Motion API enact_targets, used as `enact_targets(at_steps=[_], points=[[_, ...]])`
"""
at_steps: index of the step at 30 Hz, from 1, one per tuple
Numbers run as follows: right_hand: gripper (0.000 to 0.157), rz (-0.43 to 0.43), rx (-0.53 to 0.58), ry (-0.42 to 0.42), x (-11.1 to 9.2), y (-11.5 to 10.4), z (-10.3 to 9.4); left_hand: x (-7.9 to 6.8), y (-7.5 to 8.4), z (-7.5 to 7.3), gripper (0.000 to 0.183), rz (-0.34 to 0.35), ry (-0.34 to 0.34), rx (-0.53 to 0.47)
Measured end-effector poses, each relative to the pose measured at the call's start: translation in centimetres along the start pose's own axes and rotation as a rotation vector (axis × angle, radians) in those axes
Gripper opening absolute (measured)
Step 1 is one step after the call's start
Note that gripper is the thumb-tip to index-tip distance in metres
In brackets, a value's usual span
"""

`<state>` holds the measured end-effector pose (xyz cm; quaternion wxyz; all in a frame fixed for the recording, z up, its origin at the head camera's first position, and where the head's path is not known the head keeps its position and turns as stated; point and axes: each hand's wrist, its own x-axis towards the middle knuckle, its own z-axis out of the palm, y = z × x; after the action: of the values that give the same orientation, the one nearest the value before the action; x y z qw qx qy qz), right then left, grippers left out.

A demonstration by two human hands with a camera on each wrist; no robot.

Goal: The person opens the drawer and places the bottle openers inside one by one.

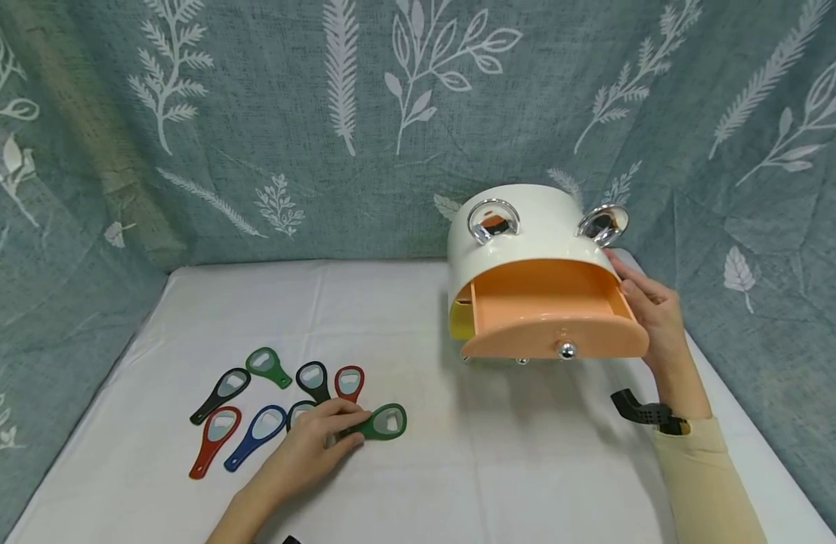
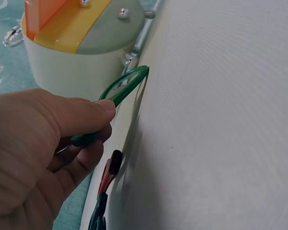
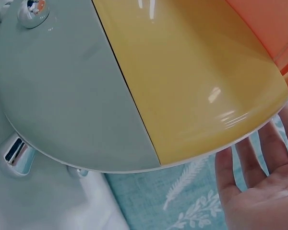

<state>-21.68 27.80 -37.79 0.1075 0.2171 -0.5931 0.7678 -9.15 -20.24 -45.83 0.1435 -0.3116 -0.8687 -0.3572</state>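
Observation:
My left hand (image 1: 316, 446) pinches the handle of a green bottle opener (image 1: 388, 423) between thumb and fingers, its ring end pointing right, low over the table. In the left wrist view the opener (image 2: 129, 88) is tilted. My right hand (image 1: 652, 313) rests against the right side of a rounded white drawer box (image 1: 540, 202), fingers extended along its wall. The box's top orange drawer (image 1: 513, 340) is pulled out, and its visible inside is bare. Below it, the yellow drawer (image 3: 192, 72) and grey-green drawer (image 3: 72, 96) are closed.
Left of my left hand lie more bottle openers: a green one (image 1: 271, 368), a blue one (image 1: 254, 437), red ones (image 1: 210, 442) and several black ones (image 1: 223, 393), one partly hidden by that hand. Two chrome rings (image 1: 492, 219) stick up on the box. A patterned curtain (image 1: 288, 113) hangs behind.

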Motion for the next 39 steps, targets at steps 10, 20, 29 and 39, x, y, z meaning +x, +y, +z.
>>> enact_targets(at_steps=[10, 20, 29, 39], points=[[0.034, -0.007, -0.005, 0.009, 0.04, -0.04, -0.09, 0.06, 0.04, 0.2, 0.038, 0.023, 0.07, -0.033], [0.033, 0.006, -0.016, 0.012, -0.04, 0.22, -0.17, -0.2, -0.04, 0.25, 0.037, -0.065, 0.067, -0.119], [0.033, -0.014, 0.013, 0.007, 0.16, 0.25, -0.18, -0.04, 0.43, 0.09, 0.033, -0.18, 0.119, -0.147], [0.032, -0.002, -0.007, 0.025, -0.04, 0.34, -0.36, -0.06, 0.51, 0.3, 0.029, -0.275, 0.148, -0.193]])
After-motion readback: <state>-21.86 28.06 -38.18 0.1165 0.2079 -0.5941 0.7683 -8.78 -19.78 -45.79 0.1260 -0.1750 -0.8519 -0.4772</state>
